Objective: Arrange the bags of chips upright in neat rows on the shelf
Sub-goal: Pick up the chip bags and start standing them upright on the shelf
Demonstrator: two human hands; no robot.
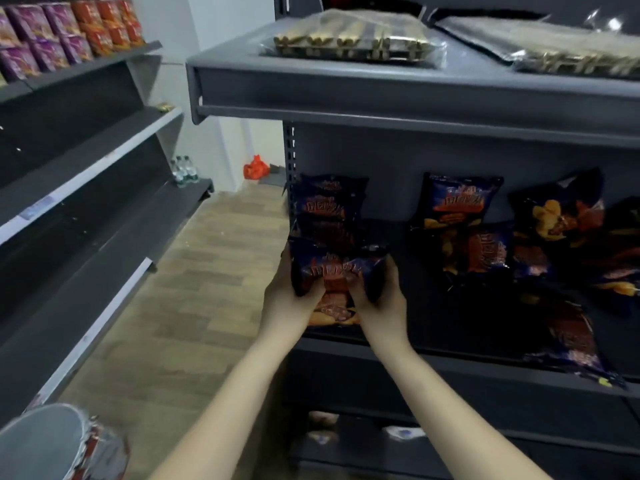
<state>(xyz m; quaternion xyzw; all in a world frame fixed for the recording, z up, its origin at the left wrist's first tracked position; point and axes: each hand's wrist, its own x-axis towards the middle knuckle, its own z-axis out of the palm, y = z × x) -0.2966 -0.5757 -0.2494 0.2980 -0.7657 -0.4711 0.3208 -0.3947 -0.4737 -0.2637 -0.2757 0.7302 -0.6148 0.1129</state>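
Observation:
A dark blue chip bag with red lettering (337,271) stands upright at the front left of the dark shelf (450,362). My left hand (291,299) grips its left side and my right hand (377,303) grips its right side. Directly behind it two more such bags (329,206) stand in a row toward the back wall. To the right, another bag (457,202) leans upright, and several bags (561,230) lie jumbled against each other. One bag (571,341) lies flat near the front edge at the right.
The shelf above (381,95) overhangs and carries clear-wrapped trays of gold snacks (353,43). A second shelving unit (86,174) stands at the left with purple and orange cups (62,32) on top. Wooden floor (207,271) runs between them. A grey bin (45,441) sits at the lower left.

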